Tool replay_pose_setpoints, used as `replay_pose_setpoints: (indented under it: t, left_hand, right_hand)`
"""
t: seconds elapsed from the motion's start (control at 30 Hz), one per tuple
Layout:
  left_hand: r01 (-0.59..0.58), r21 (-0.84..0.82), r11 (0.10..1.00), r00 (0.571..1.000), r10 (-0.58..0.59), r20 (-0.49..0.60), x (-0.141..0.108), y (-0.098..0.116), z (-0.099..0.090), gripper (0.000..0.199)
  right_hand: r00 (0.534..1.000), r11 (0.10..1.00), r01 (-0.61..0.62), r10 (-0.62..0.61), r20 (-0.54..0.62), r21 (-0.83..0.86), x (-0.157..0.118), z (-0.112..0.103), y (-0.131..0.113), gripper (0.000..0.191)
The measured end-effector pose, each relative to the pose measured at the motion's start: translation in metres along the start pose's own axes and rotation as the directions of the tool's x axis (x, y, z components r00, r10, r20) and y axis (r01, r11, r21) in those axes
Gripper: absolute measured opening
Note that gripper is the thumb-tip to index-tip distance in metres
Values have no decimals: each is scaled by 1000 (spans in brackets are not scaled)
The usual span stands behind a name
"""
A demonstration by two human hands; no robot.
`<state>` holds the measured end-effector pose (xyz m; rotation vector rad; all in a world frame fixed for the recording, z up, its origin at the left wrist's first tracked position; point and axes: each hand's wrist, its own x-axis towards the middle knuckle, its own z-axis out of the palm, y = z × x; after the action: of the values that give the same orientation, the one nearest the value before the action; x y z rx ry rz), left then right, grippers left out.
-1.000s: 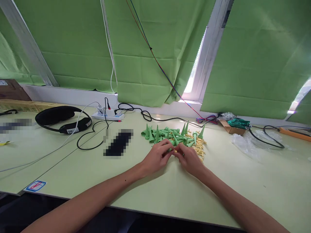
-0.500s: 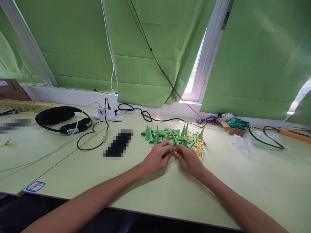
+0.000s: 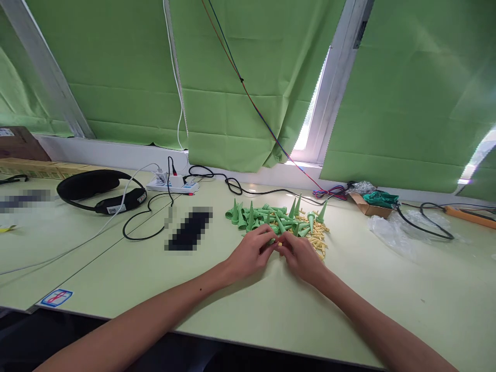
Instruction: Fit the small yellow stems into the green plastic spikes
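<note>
My left hand (image 3: pixel 252 251) is closed around a green plastic cone (image 3: pixel 272 241), of which only a small part shows between the fingers. Against its fingertips meet those of my right hand (image 3: pixel 301 257), pinched together; whatever they grip is too small and covered to make out. Just beyond both hands lies a heap of green plastic cones (image 3: pixel 265 212), some standing point up and others on their sides. Small yellow plastic pieces (image 3: pixel 318 242) are scattered at the heap's right side, close to my right hand.
Left of the heap is a blurred dark rectangle (image 3: pixel 189 229). Farther left are a black headset-like band (image 3: pixel 101 194) and a power strip (image 3: pixel 170 183) with cables. On the right sit a small cardboard box (image 3: pixel 370 205), clear plastic bags (image 3: pixel 391 230) and an orange object (image 3: pixel 470 215).
Almost nothing differs. Both hands stay together at the same spot, with only a slight shift of the fingertips.
</note>
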<state>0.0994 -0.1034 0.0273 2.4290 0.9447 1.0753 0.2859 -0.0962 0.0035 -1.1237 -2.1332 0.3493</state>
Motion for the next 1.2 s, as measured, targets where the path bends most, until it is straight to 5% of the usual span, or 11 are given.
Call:
replay_pose_setpoints:
  t: [0.7, 1.2]
  left_hand:
    - [210, -98, 973, 978, -211, 4, 0, 6, 5, 25]
    - [217, -152, 964, 975, -208, 73, -1, 11, 6, 27]
  right_hand:
    - [998, 999, 35, -35, -43, -4, 0, -4, -12, 6]
    - [991, 996, 94, -93, -92, -2, -2, -5, -13, 8]
